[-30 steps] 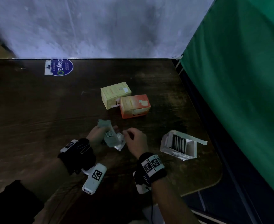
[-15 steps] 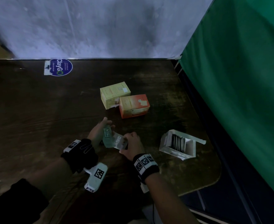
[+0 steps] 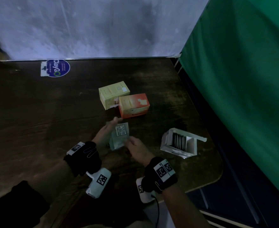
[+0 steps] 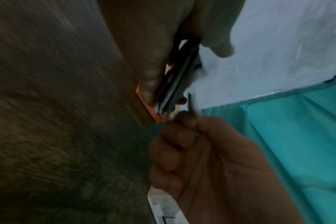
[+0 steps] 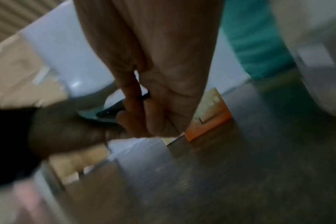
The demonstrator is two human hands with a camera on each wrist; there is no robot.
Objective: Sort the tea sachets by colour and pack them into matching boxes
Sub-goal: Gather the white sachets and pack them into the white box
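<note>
My left hand (image 3: 104, 135) holds a small stack of pale grey-green tea sachets (image 3: 121, 134) upright above the dark table, fingers behind it and thumb in front. The right hand (image 3: 134, 146) pinches the lower right edge of that stack. In the left wrist view the sachets (image 4: 175, 80) show edge-on between my left fingers, and the right hand (image 4: 197, 151) grips one of them. A yellow box (image 3: 113, 94) and an orange box (image 3: 133, 104) lie shut just beyond the hands. To the right, a white box (image 3: 179, 144) stands open with dark sachets in it.
The table (image 3: 36, 120) ends at a rounded corner near the right, close to the white box. A green curtain (image 3: 242, 79) hangs along the right side and a pale wall stands behind. A round blue sticker (image 3: 57, 68) lies at the far left.
The fanned sachets have been drawn together into one stack facing up at me. My right hand has closed in on the stack's lower edge and both hands shifted slightly.
</note>
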